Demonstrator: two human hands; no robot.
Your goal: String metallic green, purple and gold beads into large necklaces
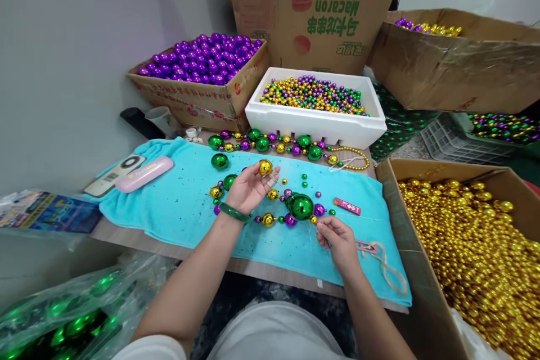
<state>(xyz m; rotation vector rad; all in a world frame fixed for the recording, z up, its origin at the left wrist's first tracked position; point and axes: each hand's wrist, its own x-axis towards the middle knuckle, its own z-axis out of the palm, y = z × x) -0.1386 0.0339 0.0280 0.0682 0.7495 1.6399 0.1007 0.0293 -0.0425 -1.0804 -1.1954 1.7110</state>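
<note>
Gold bead (265, 167) pinched in left hand (248, 188) fingertips (right hand (337, 239) curled, contents unclear) above towel (177, 202).

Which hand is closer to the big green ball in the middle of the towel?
Right. The right hand lies just below and right of the big green ball. The left hand, holding a gold ball, is further off to its upper left.

towel (177, 202) turquoise, dark-speckled | held ball (265, 167) gold | big ball (300, 206) green | bracelet (234, 213) green
</note>
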